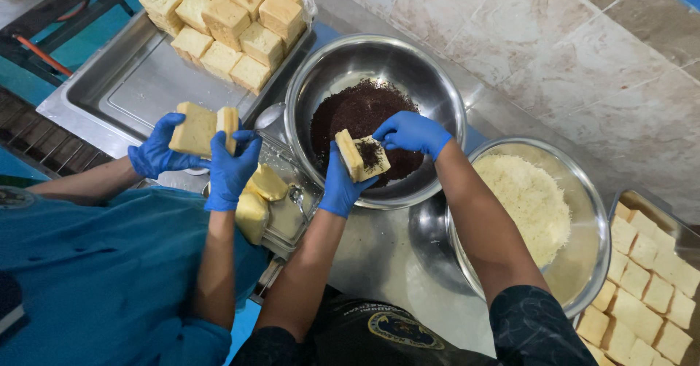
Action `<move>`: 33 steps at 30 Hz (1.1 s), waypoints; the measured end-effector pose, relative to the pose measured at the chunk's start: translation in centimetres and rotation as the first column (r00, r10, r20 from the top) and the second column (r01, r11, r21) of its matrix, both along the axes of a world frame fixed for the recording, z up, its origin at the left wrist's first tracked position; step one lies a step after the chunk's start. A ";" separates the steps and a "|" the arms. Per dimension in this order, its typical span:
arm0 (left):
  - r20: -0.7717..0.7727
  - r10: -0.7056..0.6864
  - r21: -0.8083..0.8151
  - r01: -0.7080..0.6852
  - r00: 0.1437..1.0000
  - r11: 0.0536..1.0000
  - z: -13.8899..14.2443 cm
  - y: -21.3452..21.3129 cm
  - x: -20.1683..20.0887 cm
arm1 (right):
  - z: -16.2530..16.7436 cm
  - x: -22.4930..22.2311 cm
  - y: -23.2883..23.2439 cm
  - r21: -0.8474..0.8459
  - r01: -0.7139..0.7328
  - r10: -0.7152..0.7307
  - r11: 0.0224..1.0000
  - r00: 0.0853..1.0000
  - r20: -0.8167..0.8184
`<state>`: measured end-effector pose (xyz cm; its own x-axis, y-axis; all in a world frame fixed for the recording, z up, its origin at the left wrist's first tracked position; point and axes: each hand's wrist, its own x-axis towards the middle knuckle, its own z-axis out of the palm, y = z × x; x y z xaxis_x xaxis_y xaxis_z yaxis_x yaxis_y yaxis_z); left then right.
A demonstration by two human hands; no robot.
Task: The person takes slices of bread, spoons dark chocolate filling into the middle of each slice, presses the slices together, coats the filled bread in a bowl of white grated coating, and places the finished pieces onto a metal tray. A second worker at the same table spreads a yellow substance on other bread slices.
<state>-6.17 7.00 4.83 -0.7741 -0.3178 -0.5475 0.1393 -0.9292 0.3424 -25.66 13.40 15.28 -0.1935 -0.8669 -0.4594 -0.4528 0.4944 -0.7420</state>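
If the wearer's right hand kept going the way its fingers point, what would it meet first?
The right hand points left and down at the cake slice in the left hand, likely meeting its dark-sprinkled face first; depth is unclear.

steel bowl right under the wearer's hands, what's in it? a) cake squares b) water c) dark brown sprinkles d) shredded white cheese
c: the steel bowl holds a heap of dark brown sprinkles. Over it the left hand holds a split cake piece while the right hand drops some onto it. The shredded white cheese sits in the second bowl, further to the right.
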 end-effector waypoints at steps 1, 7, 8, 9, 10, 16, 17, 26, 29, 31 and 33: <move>-0.010 0.001 -0.004 -0.001 1.000 1.000 -0.1 0.0 0.0 | -0.1 0.1 0.1 0.002 0.004 -0.004 1.000 1.000 -0.017; -0.089 0.022 0.054 -0.017 0.996 0.998 -0.5 -0.1 -0.3 | 0.6 0.6 0.3 0.106 -0.101 0.117 0.989 0.982 -0.147; -0.076 0.010 0.059 -0.006 0.997 0.998 -0.6 0.0 -0.3 | 0.7 0.9 0.2 0.073 -0.106 0.117 0.992 0.979 -0.169; -0.065 -0.001 0.064 0.005 0.998 0.998 -0.5 0.0 -0.4 | 0.9 1.2 -0.1 0.038 -0.112 0.117 0.993 0.974 -0.194; -0.056 -0.003 0.063 0.006 0.998 0.998 -0.5 0.0 -0.4 | 1.1 1.5 -0.4 0.004 -0.119 0.117 0.993 0.969 -0.218; -0.080 0.010 0.075 -0.004 0.997 0.997 -0.5 -0.6 0.3 | 1.4 1.5 -0.7 -0.196 -0.185 0.130 0.963 0.955 -0.267; -0.090 0.019 0.075 -0.012 0.996 0.997 -0.5 -1.1 0.6 | 1.0 1.1 -0.5 -0.160 -0.042 0.009 0.986 0.979 -0.202; -0.118 0.127 0.085 -0.117 0.985 0.989 -0.4 -4.3 2.1 | -10.1 5.8 2.3 0.140 0.135 -0.123 0.981 0.988 -0.088; -0.140 0.140 0.066 -0.132 0.980 0.989 -0.1 -4.2 2.2 | -11.4 7.3 1.8 0.008 -0.054 0.053 0.999 0.942 -0.330; -0.132 0.134 0.056 -0.127 0.982 0.990 0.0 -4.0 2.4 | -11.7 8.0 1.3 0.096 -0.101 0.128 0.990 0.930 -0.345; -0.098 0.129 0.047 -0.124 0.987 0.991 -0.2 -3.8 2.4 | -11.7 8.2 1.0 0.152 -0.168 0.212 0.974 0.912 -0.350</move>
